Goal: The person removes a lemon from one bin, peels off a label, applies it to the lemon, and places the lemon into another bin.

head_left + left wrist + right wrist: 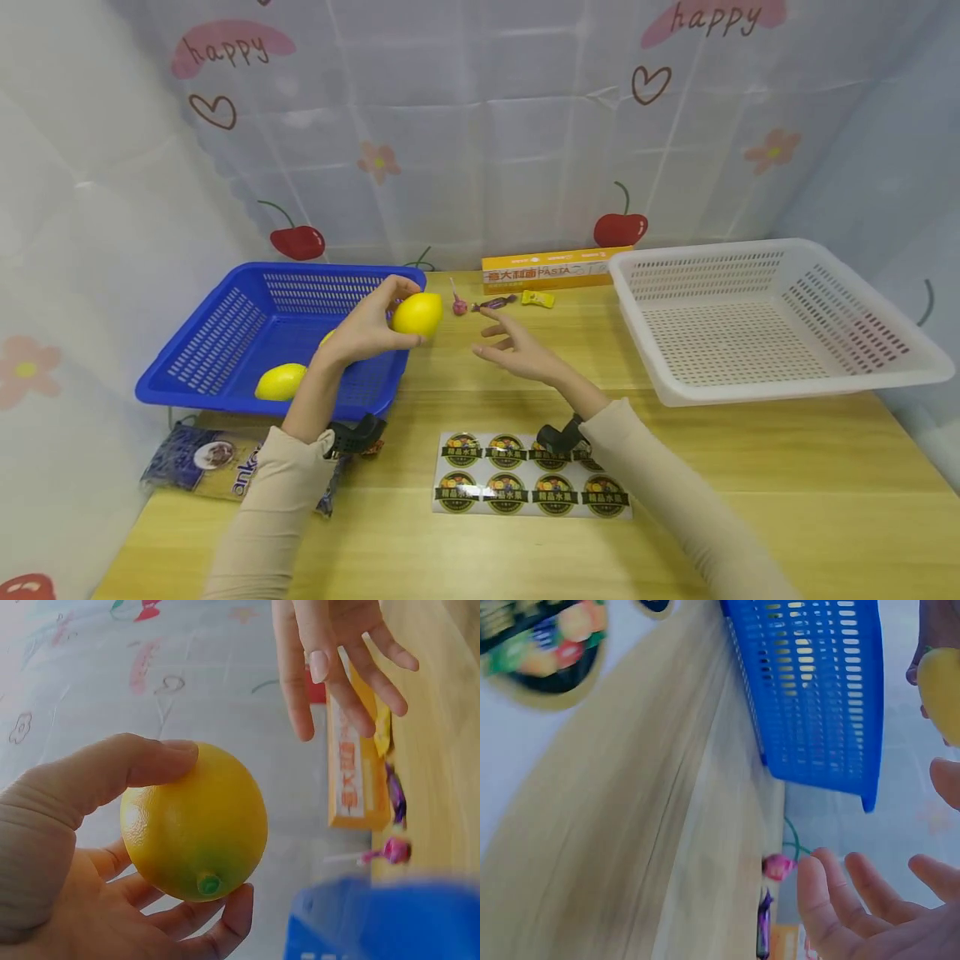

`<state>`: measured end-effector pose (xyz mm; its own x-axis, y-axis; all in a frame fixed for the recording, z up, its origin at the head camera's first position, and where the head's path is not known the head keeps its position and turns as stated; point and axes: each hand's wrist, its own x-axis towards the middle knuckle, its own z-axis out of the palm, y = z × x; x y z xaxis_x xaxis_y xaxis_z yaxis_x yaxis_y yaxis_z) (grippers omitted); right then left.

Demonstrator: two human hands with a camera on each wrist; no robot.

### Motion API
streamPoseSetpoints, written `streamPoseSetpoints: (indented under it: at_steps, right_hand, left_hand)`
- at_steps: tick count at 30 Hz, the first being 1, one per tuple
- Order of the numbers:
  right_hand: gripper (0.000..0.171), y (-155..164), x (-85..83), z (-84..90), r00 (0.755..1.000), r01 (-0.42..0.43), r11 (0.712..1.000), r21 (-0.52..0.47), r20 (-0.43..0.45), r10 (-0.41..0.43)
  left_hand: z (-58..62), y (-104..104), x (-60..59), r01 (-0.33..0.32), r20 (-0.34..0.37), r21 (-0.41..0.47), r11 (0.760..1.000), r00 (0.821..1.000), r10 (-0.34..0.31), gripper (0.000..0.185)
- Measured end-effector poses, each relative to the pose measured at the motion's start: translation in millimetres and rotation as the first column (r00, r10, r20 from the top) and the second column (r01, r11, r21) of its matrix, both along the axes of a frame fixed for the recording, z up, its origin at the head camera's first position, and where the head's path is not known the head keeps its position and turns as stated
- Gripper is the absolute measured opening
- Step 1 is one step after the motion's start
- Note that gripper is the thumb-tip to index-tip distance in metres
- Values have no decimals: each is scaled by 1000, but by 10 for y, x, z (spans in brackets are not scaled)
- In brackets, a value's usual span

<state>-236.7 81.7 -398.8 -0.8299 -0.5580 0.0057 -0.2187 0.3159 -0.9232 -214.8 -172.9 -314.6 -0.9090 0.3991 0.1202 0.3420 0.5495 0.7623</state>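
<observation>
Left hand [365,332] holds a lemon [417,314] in its grip at frame centre, above the blue basket [225,350] (another lemon inside); right hand [517,348] spread, empty; white basket [862,367] still unfilled.

right hand [870,915] fingers spread | blue basket [817,690] | lemon [939,686] at edge

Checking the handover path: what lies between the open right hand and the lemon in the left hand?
Nothing: in the head view, only bare table shows between the right hand and the lemon.
</observation>
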Motion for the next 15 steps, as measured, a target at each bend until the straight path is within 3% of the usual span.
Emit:
streamPoseSetpoints:
  at_steps: [7, 15]
  right_hand:
    - [68, 402, 188, -37, 995, 24, 999, 42, -98, -20]
    - [67, 756, 432, -98, 988, 46, 994, 95, -154, -31]
  left_hand:
    - [-160, 355, 49, 35, -28, 27, 999, 999, -34, 63]
    - [-431, 672, -11, 77, -3, 54, 996, 997, -77, 62]
